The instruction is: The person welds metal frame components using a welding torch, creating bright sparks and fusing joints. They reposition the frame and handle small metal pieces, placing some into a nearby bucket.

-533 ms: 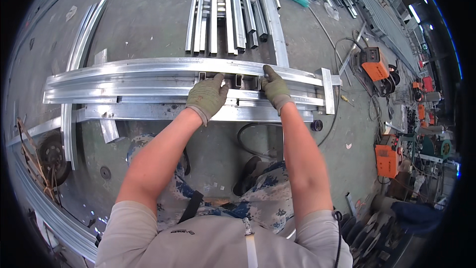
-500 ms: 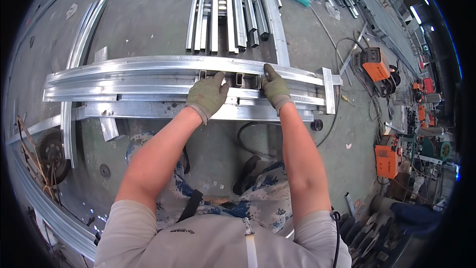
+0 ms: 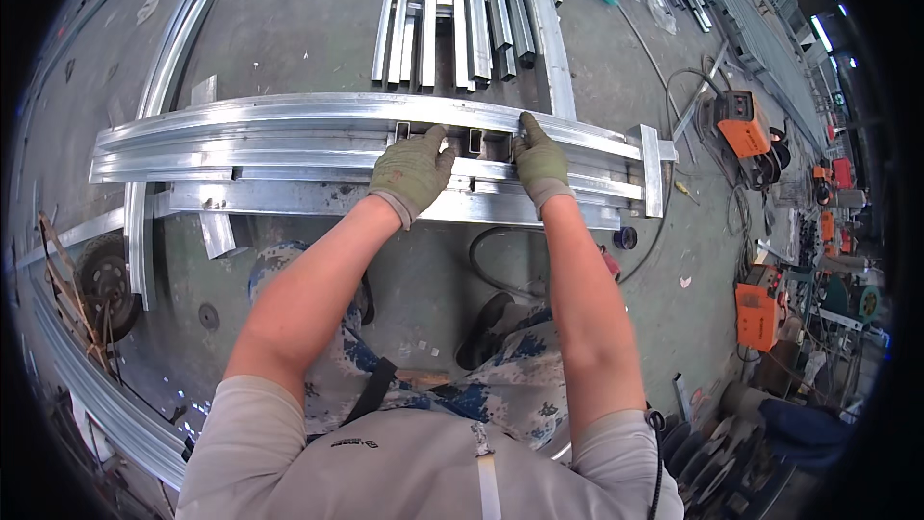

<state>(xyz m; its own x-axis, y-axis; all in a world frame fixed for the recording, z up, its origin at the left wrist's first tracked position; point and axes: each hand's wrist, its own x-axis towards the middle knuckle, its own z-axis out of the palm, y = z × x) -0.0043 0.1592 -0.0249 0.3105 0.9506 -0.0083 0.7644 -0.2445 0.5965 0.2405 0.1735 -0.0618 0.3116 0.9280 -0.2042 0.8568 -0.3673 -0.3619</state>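
In front of me lies a row of long galvanized steel rails (image 3: 318, 111), with short square tube pieces (image 3: 475, 142) set in the gap between them. Both my hands wear green work gloves. My left hand (image 3: 414, 173) is closed over the gap, its fingers curled round a short tube whose open end (image 3: 402, 130) shows beside them. My right hand (image 3: 542, 164) bends over the right side of the gap, with its thumb side at another short tube and a fingertip on the far rail. The palms hide much of what the fingers hold.
A crosswise steel piece (image 3: 651, 171) caps the right end of the rails. Beyond lies a stack of long square tubes (image 3: 452, 19). Orange welding machines (image 3: 746, 125) and cables are on the right. A wheel (image 3: 106, 284) stands at left, and a dark hose (image 3: 476, 255) loops near my feet.
The whole view has shifted slightly, so the rails sit a little higher and further right. Both hands stay at nearly the same spots on the rails.
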